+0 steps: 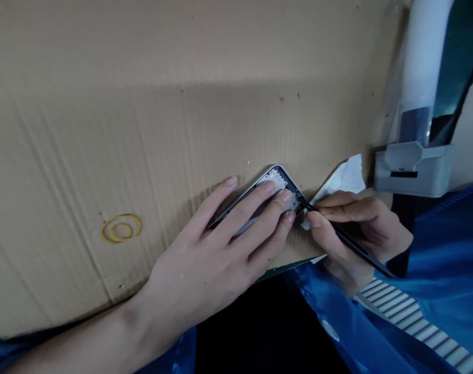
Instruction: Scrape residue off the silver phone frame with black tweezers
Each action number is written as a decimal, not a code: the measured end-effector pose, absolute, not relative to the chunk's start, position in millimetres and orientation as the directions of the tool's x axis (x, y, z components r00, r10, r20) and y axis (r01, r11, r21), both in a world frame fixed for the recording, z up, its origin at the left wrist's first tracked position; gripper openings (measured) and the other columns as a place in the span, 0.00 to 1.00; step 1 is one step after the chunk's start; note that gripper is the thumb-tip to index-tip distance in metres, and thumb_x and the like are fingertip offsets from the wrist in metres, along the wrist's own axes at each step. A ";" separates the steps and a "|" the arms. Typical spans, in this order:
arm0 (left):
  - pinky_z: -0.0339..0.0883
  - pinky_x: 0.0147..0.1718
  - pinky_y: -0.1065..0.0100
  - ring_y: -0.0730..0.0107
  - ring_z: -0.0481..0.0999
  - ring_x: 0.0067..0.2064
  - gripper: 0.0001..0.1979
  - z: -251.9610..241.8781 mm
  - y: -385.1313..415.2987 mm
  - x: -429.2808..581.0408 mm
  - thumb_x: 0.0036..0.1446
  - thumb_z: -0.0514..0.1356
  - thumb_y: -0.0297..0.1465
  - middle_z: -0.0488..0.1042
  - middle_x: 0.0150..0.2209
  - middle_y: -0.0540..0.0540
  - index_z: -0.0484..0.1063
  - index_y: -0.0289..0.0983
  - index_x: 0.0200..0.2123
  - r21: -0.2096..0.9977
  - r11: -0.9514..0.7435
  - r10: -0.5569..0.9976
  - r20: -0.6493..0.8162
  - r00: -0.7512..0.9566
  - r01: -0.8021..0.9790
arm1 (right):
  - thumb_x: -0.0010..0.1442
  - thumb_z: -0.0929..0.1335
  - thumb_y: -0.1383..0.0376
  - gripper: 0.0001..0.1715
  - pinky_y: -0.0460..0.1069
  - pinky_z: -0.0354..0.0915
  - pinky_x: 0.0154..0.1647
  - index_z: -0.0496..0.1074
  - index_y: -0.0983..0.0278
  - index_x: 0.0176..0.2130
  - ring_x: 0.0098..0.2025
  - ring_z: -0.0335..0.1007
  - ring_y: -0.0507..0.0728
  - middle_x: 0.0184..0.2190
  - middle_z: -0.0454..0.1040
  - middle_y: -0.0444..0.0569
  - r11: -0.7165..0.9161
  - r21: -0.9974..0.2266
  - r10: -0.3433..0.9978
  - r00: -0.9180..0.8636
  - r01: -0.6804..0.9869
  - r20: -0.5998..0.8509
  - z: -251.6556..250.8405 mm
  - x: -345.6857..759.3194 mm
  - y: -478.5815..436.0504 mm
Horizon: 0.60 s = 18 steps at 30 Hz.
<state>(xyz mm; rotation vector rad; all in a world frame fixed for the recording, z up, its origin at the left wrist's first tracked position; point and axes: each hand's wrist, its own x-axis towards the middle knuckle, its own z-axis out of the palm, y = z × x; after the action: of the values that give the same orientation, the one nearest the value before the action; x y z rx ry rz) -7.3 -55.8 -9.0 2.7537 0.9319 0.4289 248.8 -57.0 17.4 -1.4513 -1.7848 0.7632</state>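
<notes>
An opened phone [277, 179] lies tilted on the cardboard, with a pale metal frame and its inner parts showing. My left hand [221, 244] lies across it and steadies it, several fingertips on the inner side, one finger beyond the far edge. The thumb is hidden, and much of the phone is covered. My right hand [357, 234] pinches a slim black pointed tool [357, 248], whose front end meets the phone's right edge. Whether it is a spudger or tweezers I cannot tell. A torn white paper [343, 179] lies behind the right hand's fingers.
Two yellow rubber bands [121, 228] lie on the cardboard sheet [143, 130] at the left. A grey plastic holder [414, 169] with a white tube [425, 57] stands at the right. The sheet's front edge runs just below my hands; blue cloth [450, 249] hangs there.
</notes>
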 end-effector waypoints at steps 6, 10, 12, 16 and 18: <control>0.58 0.85 0.40 0.51 0.66 0.83 0.28 -8.6 -53.4 -6.4 0.82 0.53 0.36 0.66 0.82 0.44 0.67 0.37 0.79 0.268 -0.778 0.623 0.209 0.754 0.569 | 0.60 0.84 0.65 0.16 0.50 0.72 0.29 0.79 0.59 0.42 0.33 0.79 0.54 0.36 0.82 0.45 0.296 -0.798 0.951 -0.083 0.525 0.297 1.1 251.2 -56.6; 0.57 0.85 0.41 0.51 0.67 0.82 0.28 -8.3 -53.2 -6.8 0.81 0.54 0.37 0.66 0.82 0.44 0.68 0.38 0.79 0.254 -0.787 0.612 0.202 0.765 0.562 | 0.60 0.84 0.66 0.17 0.50 0.72 0.27 0.79 0.58 0.45 0.31 0.77 0.53 0.37 0.83 0.44 0.295 -0.814 0.952 -0.080 0.501 0.296 -2.9 249.3 -55.6; 0.53 0.86 0.39 0.50 0.66 0.83 0.29 -8.3 -53.6 -6.7 0.81 0.54 0.35 0.65 0.82 0.42 0.67 0.35 0.79 0.263 -0.783 0.617 0.218 0.756 0.563 | 0.61 0.83 0.67 0.18 0.49 0.71 0.27 0.78 0.58 0.45 0.31 0.77 0.53 0.37 0.82 0.43 0.293 -0.819 0.954 -0.089 0.493 0.288 -0.8 247.9 -54.3; 0.59 0.84 0.40 0.50 0.66 0.83 0.28 -7.8 -54.0 -6.1 0.82 0.55 0.36 0.65 0.82 0.42 0.66 0.35 0.79 0.265 -0.784 0.615 0.205 0.761 0.562 | 0.60 0.78 0.75 0.17 0.48 0.71 0.30 0.76 0.60 0.44 0.34 0.79 0.52 0.37 0.81 0.44 0.263 -0.845 0.964 -0.098 0.465 0.246 4.7 247.5 -53.4; 0.59 0.84 0.39 0.50 0.66 0.83 0.28 -8.2 -54.5 -5.7 0.82 0.55 0.36 0.65 0.82 0.41 0.66 0.35 0.79 0.271 -0.783 0.615 0.204 0.762 0.560 | 0.59 0.76 0.77 0.17 0.49 0.73 0.33 0.76 0.60 0.44 0.35 0.79 0.52 0.38 0.81 0.45 0.256 -0.846 0.966 -0.101 0.468 0.237 6.0 248.8 -53.9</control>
<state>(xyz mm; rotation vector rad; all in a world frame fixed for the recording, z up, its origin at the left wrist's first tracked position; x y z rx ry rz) -5.7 -54.5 -8.2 2.7637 0.9319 0.4205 248.8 -53.9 6.0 -1.3319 -1.7042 0.7623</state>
